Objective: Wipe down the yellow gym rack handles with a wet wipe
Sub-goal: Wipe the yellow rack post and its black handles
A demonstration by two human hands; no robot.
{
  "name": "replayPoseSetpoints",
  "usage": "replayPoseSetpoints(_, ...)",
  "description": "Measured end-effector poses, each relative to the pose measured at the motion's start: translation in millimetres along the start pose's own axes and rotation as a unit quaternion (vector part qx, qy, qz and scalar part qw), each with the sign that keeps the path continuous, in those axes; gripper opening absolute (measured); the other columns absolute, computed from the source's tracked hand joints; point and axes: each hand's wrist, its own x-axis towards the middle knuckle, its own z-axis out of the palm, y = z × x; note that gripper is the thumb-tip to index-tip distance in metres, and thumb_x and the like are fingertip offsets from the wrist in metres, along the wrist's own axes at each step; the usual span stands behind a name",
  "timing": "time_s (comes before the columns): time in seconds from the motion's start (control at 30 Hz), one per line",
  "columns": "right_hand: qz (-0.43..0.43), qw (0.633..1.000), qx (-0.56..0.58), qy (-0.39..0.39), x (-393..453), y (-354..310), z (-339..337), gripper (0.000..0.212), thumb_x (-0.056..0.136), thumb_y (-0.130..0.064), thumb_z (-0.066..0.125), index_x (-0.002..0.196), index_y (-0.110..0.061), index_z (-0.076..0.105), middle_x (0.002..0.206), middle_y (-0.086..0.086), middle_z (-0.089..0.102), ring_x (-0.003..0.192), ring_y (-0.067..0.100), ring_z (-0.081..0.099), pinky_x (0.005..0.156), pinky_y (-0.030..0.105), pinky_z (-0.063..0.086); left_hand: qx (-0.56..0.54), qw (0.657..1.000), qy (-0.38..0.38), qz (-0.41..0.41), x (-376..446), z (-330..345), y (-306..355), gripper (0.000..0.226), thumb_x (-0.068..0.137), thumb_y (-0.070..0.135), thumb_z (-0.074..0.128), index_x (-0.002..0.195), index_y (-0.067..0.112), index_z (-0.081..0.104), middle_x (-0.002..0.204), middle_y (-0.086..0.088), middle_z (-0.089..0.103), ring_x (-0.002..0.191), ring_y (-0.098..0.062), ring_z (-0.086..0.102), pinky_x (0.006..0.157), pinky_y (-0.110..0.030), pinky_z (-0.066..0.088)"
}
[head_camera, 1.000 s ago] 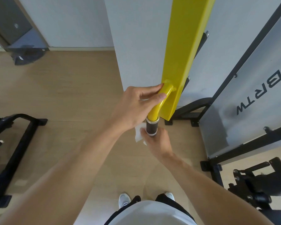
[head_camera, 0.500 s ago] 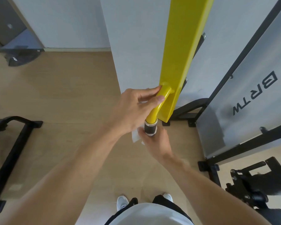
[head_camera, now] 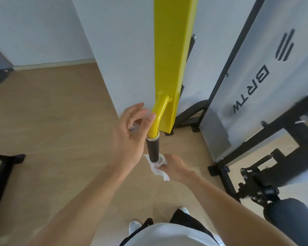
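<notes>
Inspector: Head view. Yellow handle (head_camera: 159,113) juts from the rack post (head_camera: 172,55); black grip (head_camera: 153,148) below it.

Clerk: Hands?

Inspector: Left hand (head_camera: 132,137) loose beside the handle, holding nothing. Right hand (head_camera: 174,168) pinches the wet wipe (head_camera: 157,170) at the grip's end.

Clerk: Step?

Inspector: Wiping the tip, I judge. Next calls for wrapping the wipe round the yellow section.

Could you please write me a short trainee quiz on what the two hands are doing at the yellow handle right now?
1. True or false: the left hand clamps the yellow handle.
2. Which hand holds the wet wipe?
3. The wipe sits at: A) the black grip's free end, B) the yellow post, C) the floor.

Key: 1 false, its grip is loosened; 2 the right hand; 3 A.
</notes>
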Motion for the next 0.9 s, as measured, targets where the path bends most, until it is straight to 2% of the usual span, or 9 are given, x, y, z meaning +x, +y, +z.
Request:
replayPoseSetpoints(0.17, 0.176, 0.929, 0.283, 0.162, -1.2, 20.1, -50.5, 0.019, 0.091, -0.028, 0.066, 0.099, -0.011, 0.067, 0.086, 0.002, 0.069, 0.072, 0.013, 0.065, 0.059, 0.025, 0.051, 0.014, 0.992, 0.035, 0.121, 8.1, 7.2, 27.8, 0.058, 0.089, 0.017, 0.075, 0.141, 0.024, 0.048, 0.135, 0.011, 0.061, 0.126, -0.005, 0.057, 0.103, -0.023, 0.047)
replayPoseSetpoints(0.27, 0.146, 0.915, 0.320, 0.195, 11.1, 7.2, -90.0, 0.024, 0.098, -0.026, 0.054, 0.109, -0.006, 0.062, 0.083, -0.001, 0.063, 0.072, 0.011, 0.060, 0.057, 0.023, 0.045, 0.020, 0.988, 0.063, 0.139, 19.3, 24.7, 51.9, 0.067, 0.083, 0.029, 0.077, 0.141, 0.027, 0.044, 0.137, 0.013, 0.059, 0.128, -0.007, 0.057, 0.108, -0.039, 0.047)
replayPoseSetpoints(0.37, 0.049, 0.921, 0.332, 0.199, 20.5, -20.0, -117.7, 0.025, 0.102, -0.032, 0.049, 0.105, -0.011, 0.062, 0.081, 0.000, 0.065, 0.074, 0.015, 0.064, 0.061, 0.026, 0.051, 0.052, 0.985, 0.110, 0.122, 32.1, 43.0, 67.7, 0.079, 0.078, 0.039, 0.081, 0.145, 0.026, 0.041, 0.136, 0.012, 0.059, 0.125, -0.010, 0.059, 0.102, -0.038, 0.051)
replayPoseSetpoints(0.47, -0.157, 0.932, 0.201, 0.257, 27.5, -45.1, -136.9, 0.026, 0.104, -0.031, 0.048, 0.103, -0.012, 0.066, 0.082, 0.002, 0.065, 0.074, 0.017, 0.060, 0.066, 0.032, 0.047, 0.109, 0.985, 0.130, 0.038, 48.5, 57.6, 77.4, 0.081, 0.074, 0.052, 0.082, 0.140, 0.027, 0.043, 0.125, 0.005, 0.063, 0.110, -0.016, 0.064, 0.075, -0.022, 0.051)
replayPoseSetpoints(0.53, -0.328, 0.913, 0.002, 0.243, 39.0, -49.6, -149.1, 0.026, 0.098, -0.019, 0.056, 0.120, -0.010, 0.067, 0.114, 0.009, 0.070, 0.105, 0.024, 0.063, 0.091, 0.032, 0.045, 0.141, 0.977, 0.159, 0.002, 54.8, 63.9, 77.3, 0.085, 0.068, 0.064, 0.080, 0.136, 0.028, 0.045, 0.119, 0.003, 0.064, 0.105, -0.021, 0.064, 0.074, -0.030, 0.052)
replayPoseSetpoints(0.63, -0.494, 0.832, -0.227, 0.111, 61.9, -42.2, -166.3, 0.053, 0.101, -0.039, 0.042, 0.143, -0.009, 0.053, 0.148, 0.009, 0.053, 0.144, 0.029, 0.039, 0.122, 0.046, 0.019, 0.182, 0.960, 0.213, -0.007, 52.8, 71.2, 75.7, 0.088, 0.063, 0.079, 0.070, 0.132, 0.031, 0.045, 0.113, 0.003, 0.066, 0.101, -0.024, 0.066, 0.083, -0.049, 0.056)
replayPoseSetpoints(0.73, -0.545, 0.802, -0.241, 0.032, 68.6, -41.1, -185.7, 0.072, 0.104, -0.054, 0.011, 0.145, -0.010, 0.051, 0.149, 0.011, 0.052, 0.146, 0.030, 0.037, 0.123, 0.053, 0.012, 0.205, 0.948, 0.244, -0.004, 47.9, 76.1, 76.8, 0.076, 0.066, 0.079, 0.069, 0.121, 0.030, 0.048, 0.104, 0.003, 0.068, 0.094, -0.023, 0.068, 0.079, -0.048, 0.057)
replayPoseSetpoints(0.83, -0.549, 0.764, -0.336, 0.026, 82.4, -43.7, -211.4, 0.076, 0.099, -0.065, 0.010, 0.152, -0.021, 0.042, 0.158, 0.000, 0.040, 0.152, 0.019, 0.025, 0.125, 0.050, 0.004, 0.204, 0.944, 0.260, -0.005, 46.3, 78.0, 77.7, 0.063, 0.068, 0.073, 0.072, 0.111, 0.032, 0.051, 0.101, 0.005, 0.070, 0.091, -0.018, 0.069, 0.078, -0.046, 0.058)
replayPoseSetpoints(0.9, -0.512, 0.790, -0.335, 0.030, 96.1, -45.5, -229.6, 0.080, 0.096, -0.068, 0.002, 0.154, -0.025, 0.038, 0.161, -0.003, 0.034, 0.153, 0.013, 0.019, 0.125, 0.049, 0.001, 0.206, 0.941, 0.268, -0.006, 46.6, 78.3, 77.2, 0.064, 0.068, 0.074, 0.071, 0.112, 0.031, 0.053, 0.101, 0.006, 0.071, 0.090, -0.016, 0.070, 0.078, -0.047, 0.059)
